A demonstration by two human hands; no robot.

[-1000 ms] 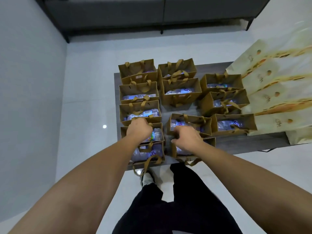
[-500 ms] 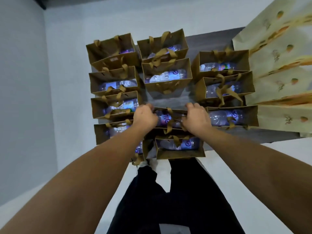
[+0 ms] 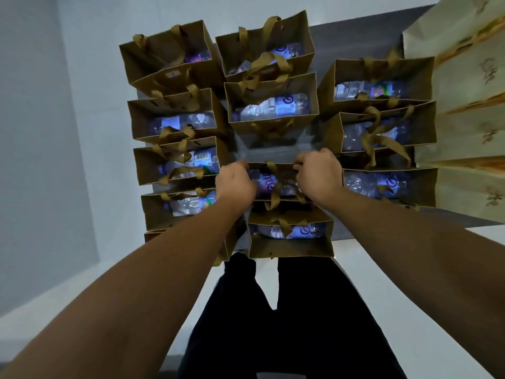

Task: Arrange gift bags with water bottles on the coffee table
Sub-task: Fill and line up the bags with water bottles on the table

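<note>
On grey coffee table (image 3: pixel 355 36), gift bags (image 3: pixel 273 105)

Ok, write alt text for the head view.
Seen from above, a person's left hand and right hand grip the two ends of a brown gift bag holding a water bottle, in the middle column of bags on a dark coffee table. Pale patterned bags lie at right.

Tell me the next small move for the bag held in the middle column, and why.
Probably slide the held bag forward, up against the bag ahead. The left hand and right hand grip its two ends, and a bare strip of table separates it from that bag, while the left column's bags sit packed closely.
</note>
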